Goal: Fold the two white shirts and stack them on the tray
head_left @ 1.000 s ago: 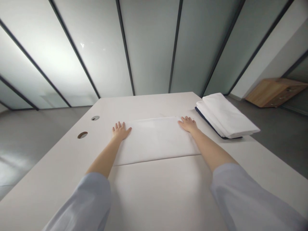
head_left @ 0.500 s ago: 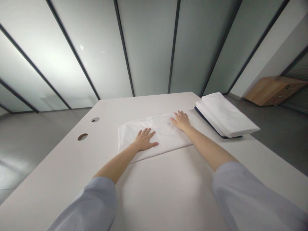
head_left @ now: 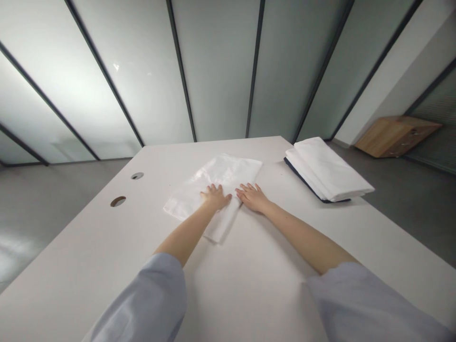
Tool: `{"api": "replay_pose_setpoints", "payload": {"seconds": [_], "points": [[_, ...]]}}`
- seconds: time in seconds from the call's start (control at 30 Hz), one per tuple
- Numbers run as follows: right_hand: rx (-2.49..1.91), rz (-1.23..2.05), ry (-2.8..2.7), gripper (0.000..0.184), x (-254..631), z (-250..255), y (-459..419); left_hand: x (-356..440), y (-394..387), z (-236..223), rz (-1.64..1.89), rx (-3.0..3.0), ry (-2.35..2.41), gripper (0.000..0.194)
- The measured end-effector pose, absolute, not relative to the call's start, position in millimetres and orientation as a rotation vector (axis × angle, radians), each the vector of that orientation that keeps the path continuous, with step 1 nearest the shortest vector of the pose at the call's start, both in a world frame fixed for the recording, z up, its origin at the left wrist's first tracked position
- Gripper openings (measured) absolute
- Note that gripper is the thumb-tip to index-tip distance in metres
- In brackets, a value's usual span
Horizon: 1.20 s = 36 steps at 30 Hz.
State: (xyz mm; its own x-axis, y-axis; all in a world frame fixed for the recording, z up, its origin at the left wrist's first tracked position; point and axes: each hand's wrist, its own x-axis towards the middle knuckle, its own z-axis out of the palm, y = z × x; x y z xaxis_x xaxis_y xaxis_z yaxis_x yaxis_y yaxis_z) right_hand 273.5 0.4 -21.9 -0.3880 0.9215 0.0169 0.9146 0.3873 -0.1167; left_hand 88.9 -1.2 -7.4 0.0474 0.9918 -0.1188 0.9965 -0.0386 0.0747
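Observation:
A thin, glossy white sheet (head_left: pixel 228 171), partly see-through, lies on the white table before me. Its far part is spread out like a fan, while a narrow folded strip points toward me. Whether it is cloth or plastic, I cannot tell. My left hand (head_left: pixel 215 197) rests flat on the sheet near the fold, fingers spread. Beside it, my right hand (head_left: pixel 252 197) lies with fingers stretched out at the sheet's right folded edge. A short gap separates the two hands, and neither grips anything.
To the right, a stack of folded white cloth (head_left: pixel 329 168) lies over something dark navy (head_left: pixel 306 178). The table (head_left: pixel 245 285) has two round holes on its left side. Frosted glass panels stand behind it, and a wooden cabinet (head_left: pixel 395 135) sits on the floor at right.
The sheet has gone from a flat rectangle to a folded, fan-like shape. My right hand has moved left and nearer to me, close to my left hand, which has shifted slightly.

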Motion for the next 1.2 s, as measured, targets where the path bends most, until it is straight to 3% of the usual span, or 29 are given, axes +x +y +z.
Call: {"api": "replay_pose_setpoints", "payload": {"seconds": [0.27, 0.47, 0.63, 1.0, 1.2], "points": [[-1.648, 0.315, -2.300, 0.042, 295, -22, 27, 67, -22, 11, 0.008, 2.450, 1.728, 0.052], [-1.632, 0.287, -2.080, 0.041, 304, -37, 31, 13, 0, 3, 0.492, 2.056, 2.313, 0.048], [-1.947, 0.196, -1.934, 0.041, 306, -31, 27, -9, 2, -8, 0.462, 1.793, 2.424, 0.054], [-1.959, 0.183, -1.923, 0.034, 303, -30, 19, 0, 5, -14, 0.462, 1.987, 2.213, 0.044], [-1.831, 0.371, -1.809, 0.027, 305, -28, 22, -3, 14, -20, 0.929, 1.642, 1.774, 0.039]]}}
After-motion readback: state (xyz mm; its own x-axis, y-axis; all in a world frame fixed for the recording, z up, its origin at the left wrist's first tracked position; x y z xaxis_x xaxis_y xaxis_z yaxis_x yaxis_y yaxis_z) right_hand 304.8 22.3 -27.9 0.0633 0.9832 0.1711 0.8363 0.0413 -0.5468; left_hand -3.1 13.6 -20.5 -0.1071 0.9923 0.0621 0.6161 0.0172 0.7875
